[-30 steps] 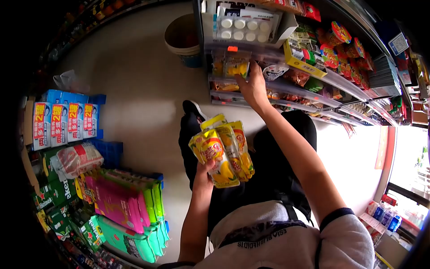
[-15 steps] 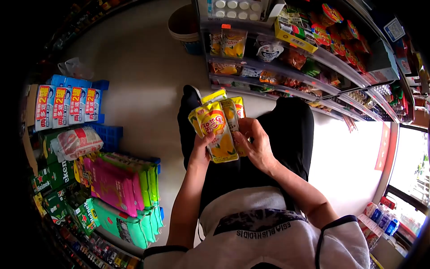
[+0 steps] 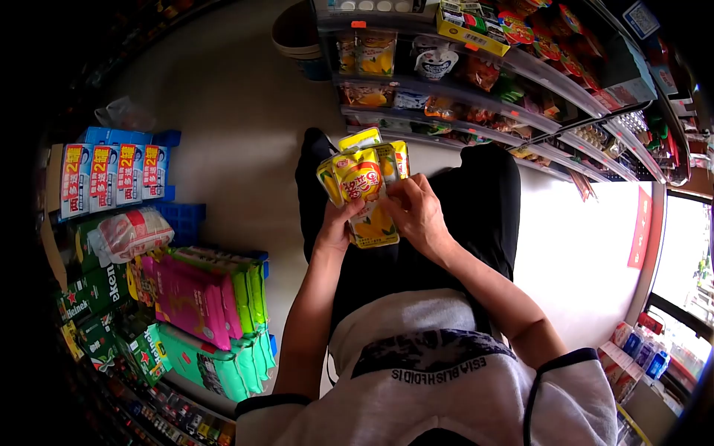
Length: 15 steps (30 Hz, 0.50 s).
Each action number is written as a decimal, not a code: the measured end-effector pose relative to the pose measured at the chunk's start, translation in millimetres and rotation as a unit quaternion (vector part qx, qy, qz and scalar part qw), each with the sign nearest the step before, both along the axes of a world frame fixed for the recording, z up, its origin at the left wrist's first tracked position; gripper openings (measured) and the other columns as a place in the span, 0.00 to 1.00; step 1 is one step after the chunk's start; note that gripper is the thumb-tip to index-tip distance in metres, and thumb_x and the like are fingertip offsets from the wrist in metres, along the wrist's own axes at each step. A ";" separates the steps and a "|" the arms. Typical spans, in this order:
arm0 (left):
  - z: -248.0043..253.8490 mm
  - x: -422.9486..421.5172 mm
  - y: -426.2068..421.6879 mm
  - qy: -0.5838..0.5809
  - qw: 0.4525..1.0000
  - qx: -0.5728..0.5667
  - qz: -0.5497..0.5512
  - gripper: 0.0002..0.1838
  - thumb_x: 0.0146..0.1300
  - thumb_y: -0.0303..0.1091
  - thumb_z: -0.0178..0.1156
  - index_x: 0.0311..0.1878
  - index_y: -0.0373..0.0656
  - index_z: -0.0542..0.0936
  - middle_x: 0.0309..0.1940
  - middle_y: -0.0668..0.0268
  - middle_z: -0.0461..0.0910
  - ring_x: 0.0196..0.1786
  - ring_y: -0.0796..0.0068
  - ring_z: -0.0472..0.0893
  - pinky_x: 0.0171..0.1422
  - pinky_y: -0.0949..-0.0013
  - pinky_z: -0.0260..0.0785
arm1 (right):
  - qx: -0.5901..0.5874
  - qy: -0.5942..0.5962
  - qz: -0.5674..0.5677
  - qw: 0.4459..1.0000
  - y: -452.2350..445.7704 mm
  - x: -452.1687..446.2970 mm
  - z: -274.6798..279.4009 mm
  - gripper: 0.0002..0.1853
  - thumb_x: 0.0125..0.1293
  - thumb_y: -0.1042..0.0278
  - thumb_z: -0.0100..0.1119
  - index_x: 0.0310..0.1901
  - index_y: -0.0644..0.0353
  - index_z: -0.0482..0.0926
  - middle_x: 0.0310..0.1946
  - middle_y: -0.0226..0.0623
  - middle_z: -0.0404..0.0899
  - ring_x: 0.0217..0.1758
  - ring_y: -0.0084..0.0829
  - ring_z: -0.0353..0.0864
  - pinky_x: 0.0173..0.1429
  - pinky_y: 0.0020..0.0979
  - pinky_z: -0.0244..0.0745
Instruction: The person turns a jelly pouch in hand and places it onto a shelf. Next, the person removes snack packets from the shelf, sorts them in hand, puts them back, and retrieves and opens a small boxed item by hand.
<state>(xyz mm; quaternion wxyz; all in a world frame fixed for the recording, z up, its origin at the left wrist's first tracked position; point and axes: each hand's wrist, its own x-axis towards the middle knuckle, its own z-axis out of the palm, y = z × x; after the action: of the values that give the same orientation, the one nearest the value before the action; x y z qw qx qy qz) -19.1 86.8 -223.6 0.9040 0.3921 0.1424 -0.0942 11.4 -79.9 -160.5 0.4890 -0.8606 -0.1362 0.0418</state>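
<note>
Several yellow snack packets [image 3: 358,172] with mango pictures are fanned together above my lap. My left hand [image 3: 337,225] is closed around their lower left side, thumb across the front packet. At the right edge of the bunch, my right hand [image 3: 421,214] has its fingers bent in a pinch against the packets. Its fingertips partly hide the edge they grip. Behind the front packet, the tops and sides of other packets stick out.
A snack shelf [image 3: 454,111] stands ahead to the right, with similar yellow packets [image 3: 375,53] hanging on it. A bucket [image 3: 301,44] is beside it. On the left are pink bags [image 3: 192,301], green bags [image 3: 212,364] and beer cartons [image 3: 89,290]. Bare floor [image 3: 230,149] lies between.
The packets and both hands have risen slightly in view. My right hand's fingers have curled more tightly at the packets' right edge. The shelf sits a little higher and further left in view.
</note>
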 end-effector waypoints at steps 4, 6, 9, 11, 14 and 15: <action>-0.8 -3.5 2.9 -0.012 1.000 0.000 0.003 0.35 0.50 0.41 0.70 0.59 0.39 0.67 0.50 0.64 0.75 0.52 0.72 0.76 0.55 0.68 0.69 | 0.009 0.072 -0.002 0.997 3.3 5.6 -7.3 0.13 0.54 0.68 0.67 0.33 0.64 0.74 0.30 0.36 0.72 0.28 0.23 0.72 0.32 0.25 0.70; -2.3 -3.0 3.6 -0.022 0.999 -0.028 0.032 0.34 0.52 0.41 0.69 0.59 0.39 0.66 0.50 0.64 0.75 0.52 0.72 0.76 0.56 0.67 0.68 | 0.100 0.179 0.004 0.979 -0.2 10.5 -2.7 0.10 0.57 0.68 0.66 0.32 0.63 0.73 0.29 0.32 0.76 0.29 0.18 0.72 0.33 0.24 0.70; -9.4 -5.2 7.6 -0.009 0.997 -0.055 0.044 0.32 0.54 0.40 0.67 0.59 0.39 0.66 0.51 0.64 0.74 0.53 0.71 0.75 0.57 0.67 0.67 | 0.373 0.313 0.009 0.874 -15.6 18.0 -7.9 0.07 0.63 0.70 0.59 0.32 0.61 0.72 0.32 0.30 0.78 0.35 0.18 0.75 0.40 0.25 0.73; -11.7 -4.3 7.2 -0.005 0.998 -0.046 0.048 0.33 0.54 0.40 0.68 0.59 0.39 0.66 0.51 0.64 0.74 0.54 0.71 0.75 0.58 0.67 0.67 | 0.409 0.342 0.000 0.846 -28.1 23.1 -6.5 0.06 0.64 0.69 0.58 0.33 0.59 0.70 0.33 0.30 0.78 0.38 0.19 0.76 0.44 0.24 0.73; -3.9 -2.3 3.1 -0.013 0.997 -0.065 0.041 0.33 0.52 0.39 0.69 0.59 0.40 0.67 0.51 0.64 0.75 0.53 0.71 0.75 0.58 0.66 0.67 | 0.482 0.356 -0.029 0.800 -44.2 28.2 -1.3 0.05 0.65 0.71 0.56 0.37 0.58 0.69 0.38 0.32 0.77 0.40 0.23 0.78 0.46 0.25 0.74; -3.7 -2.3 2.8 -0.014 0.997 -0.071 0.038 0.33 0.52 0.39 0.69 0.59 0.40 0.67 0.51 0.64 0.75 0.53 0.71 0.75 0.58 0.66 0.67 | 0.503 0.350 -0.036 0.790 -48.4 29.5 -1.7 0.06 0.66 0.71 0.54 0.41 0.60 0.70 0.39 0.34 0.77 0.43 0.24 0.78 0.50 0.26 0.73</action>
<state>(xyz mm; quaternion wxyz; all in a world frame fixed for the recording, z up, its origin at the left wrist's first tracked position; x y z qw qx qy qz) -21.4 89.7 -227.2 0.9345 0.3222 0.1371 -0.0645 40.9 -128.3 -162.2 0.8681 -0.4238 0.0737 0.2478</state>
